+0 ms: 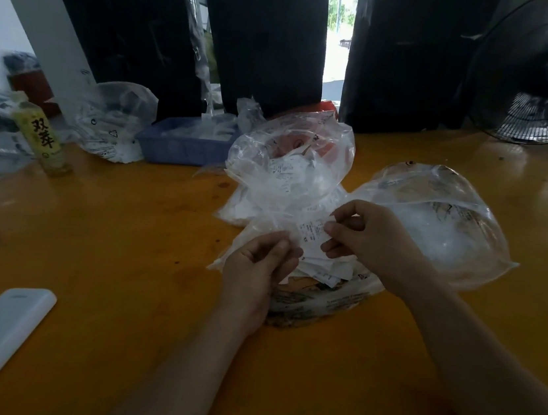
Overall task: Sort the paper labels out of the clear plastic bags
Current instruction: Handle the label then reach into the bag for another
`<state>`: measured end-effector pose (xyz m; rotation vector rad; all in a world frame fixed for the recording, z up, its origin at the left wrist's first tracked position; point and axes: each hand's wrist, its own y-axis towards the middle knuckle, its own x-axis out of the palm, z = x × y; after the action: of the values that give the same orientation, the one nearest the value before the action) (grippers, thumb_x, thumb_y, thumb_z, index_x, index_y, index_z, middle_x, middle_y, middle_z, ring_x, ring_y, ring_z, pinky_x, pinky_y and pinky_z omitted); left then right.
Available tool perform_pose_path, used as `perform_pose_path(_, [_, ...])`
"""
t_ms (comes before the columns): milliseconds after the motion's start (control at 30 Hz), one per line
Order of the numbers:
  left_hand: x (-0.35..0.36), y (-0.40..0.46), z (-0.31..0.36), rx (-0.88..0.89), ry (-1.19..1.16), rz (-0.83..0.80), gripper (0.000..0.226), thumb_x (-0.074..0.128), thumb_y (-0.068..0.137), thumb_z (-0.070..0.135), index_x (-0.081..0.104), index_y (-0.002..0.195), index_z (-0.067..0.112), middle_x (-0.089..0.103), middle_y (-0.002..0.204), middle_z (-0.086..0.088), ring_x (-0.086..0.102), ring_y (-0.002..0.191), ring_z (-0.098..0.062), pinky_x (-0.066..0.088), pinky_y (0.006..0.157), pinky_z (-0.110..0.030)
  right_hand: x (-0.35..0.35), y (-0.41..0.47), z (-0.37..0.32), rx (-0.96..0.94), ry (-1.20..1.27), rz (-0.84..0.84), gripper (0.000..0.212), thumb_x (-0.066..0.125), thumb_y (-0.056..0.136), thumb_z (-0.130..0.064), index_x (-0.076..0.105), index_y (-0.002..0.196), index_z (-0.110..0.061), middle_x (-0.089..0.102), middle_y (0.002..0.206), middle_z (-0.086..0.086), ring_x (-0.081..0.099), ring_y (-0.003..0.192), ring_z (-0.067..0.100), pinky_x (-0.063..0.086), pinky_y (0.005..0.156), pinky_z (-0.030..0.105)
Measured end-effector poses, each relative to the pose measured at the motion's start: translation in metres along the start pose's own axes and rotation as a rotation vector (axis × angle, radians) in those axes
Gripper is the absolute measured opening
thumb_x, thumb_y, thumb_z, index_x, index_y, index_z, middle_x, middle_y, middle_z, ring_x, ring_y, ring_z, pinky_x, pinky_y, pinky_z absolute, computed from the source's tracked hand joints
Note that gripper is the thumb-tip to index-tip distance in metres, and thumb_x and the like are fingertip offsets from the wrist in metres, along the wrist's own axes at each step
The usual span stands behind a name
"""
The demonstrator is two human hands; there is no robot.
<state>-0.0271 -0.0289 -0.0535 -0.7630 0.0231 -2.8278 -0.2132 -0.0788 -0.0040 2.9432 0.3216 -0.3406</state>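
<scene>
Orange-varnished wooden table [123, 240] carries the whole work area in the head view. Left hand [258, 267] pinches the crumpled clear plastic bag [259, 229] between thumb and curled fingers at its left edge. Right hand [362, 238] pinches the white printed paper label [312, 236] between thumb and fingertips, the remaining fingers loosely curled. This label lies between both hands, partly inside the plastic, above a heap of loose white paper slips [320, 271].

Progress, as a judgement: the task is partway through. Loose slips suggest some labels are already out. Remaining work appears substantial: a bulging clear bag with labels inside [292, 161] stands just behind the hands, and an inflated clear bag [443, 224] sits to the right. Whether the blue plastic tray [183, 151] receives sorted items cannot be determined.
</scene>
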Motion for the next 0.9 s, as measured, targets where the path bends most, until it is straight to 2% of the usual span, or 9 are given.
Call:
perform_pose_path(133, [-0.001, 0.001, 0.001, -0.009, -0.094, 0.006, 0.015, 0.069, 0.093, -0.004, 0.072, 0.107, -0.002, 0.079, 0.107, -0.022, 0.079, 0.097, -0.034, 0.063, 0.076, -0.024, -0.004, 0.001, -0.001, -0.023, 0.084, 0.056, 0.010, 0.071, 0.095, -0.008, 0.065, 0.103, -0.005, 0.077, 0.082, 0.011, 0.077, 0.078, 0.027, 0.063, 0.080, 0.040])
perform_pose_path(233, [0.000, 0.000, 0.002, -0.006, -0.126, 0.000, 0.024, 0.076, 0.086, 0.004, 0.073, 0.108, -0.004, 0.078, 0.106, -0.025, 0.079, 0.097, -0.036, 0.064, 0.079, -0.027, -0.005, 0.000, -0.004, -0.053, 0.149, 0.046, 0.013, 0.071, 0.094, -0.004, 0.070, 0.107, -0.007, 0.077, 0.084, 0.013, 0.077, 0.081, 0.029, 0.062, 0.081, 0.037])
perform_pose_path(333, [0.000, -0.001, 0.002, 0.010, -0.116, -0.004, 0.029, 0.080, 0.078, 0.011, 0.076, 0.103, -0.002, 0.078, 0.106, -0.024, 0.079, 0.097, -0.037, 0.064, 0.079, -0.028, -0.004, -0.002, -0.006, -0.078, 0.177, 0.032, 0.010, 0.070, 0.094, -0.002, 0.071, 0.103, -0.003, 0.076, 0.084, 0.015, 0.076, 0.081, 0.030, 0.062, 0.077, 0.032])
perform_pose_path(467, [0.000, -0.002, 0.002, -0.005, -0.124, -0.013, 0.030, 0.079, 0.078, 0.013, 0.076, 0.105, -0.002, 0.078, 0.107, -0.023, 0.079, 0.099, -0.035, 0.064, 0.080, -0.028, -0.002, -0.003, -0.008, -0.084, 0.185, 0.026, 0.008, 0.070, 0.094, -0.002, 0.070, 0.102, -0.001, 0.076, 0.083, 0.017, 0.076, 0.081, 0.031, 0.062, 0.074, 0.029])
perform_pose_path(700, [0.003, -0.002, 0.003, -0.035, -0.143, -0.018, 0.043, 0.077, 0.078, 0.014, 0.071, 0.117, -0.005, 0.078, 0.111, -0.023, 0.078, 0.103, -0.034, 0.064, 0.081, -0.027, -0.003, -0.004, -0.010, -0.092, 0.179, 0.017, 0.008, 0.070, 0.094, -0.003, 0.071, 0.102, -0.001, 0.076, 0.083, 0.015, 0.076, 0.081, 0.030, 0.061, 0.073, 0.027])
perform_pose_path(900, [0.002, -0.002, 0.002, -0.028, -0.114, -0.036, 0.041, 0.079, 0.076, 0.017, 0.076, 0.112, -0.003, 0.078, 0.112, -0.021, 0.077, 0.105, -0.034, 0.065, 0.085, -0.031, 0.002, -0.002, -0.006, -0.089, 0.091, -0.002, 0.005, 0.071, 0.094, -0.005, 0.071, 0.097, -0.009, 0.077, 0.080, 0.010, 0.077, 0.079, 0.027, 0.062, 0.073, 0.028])
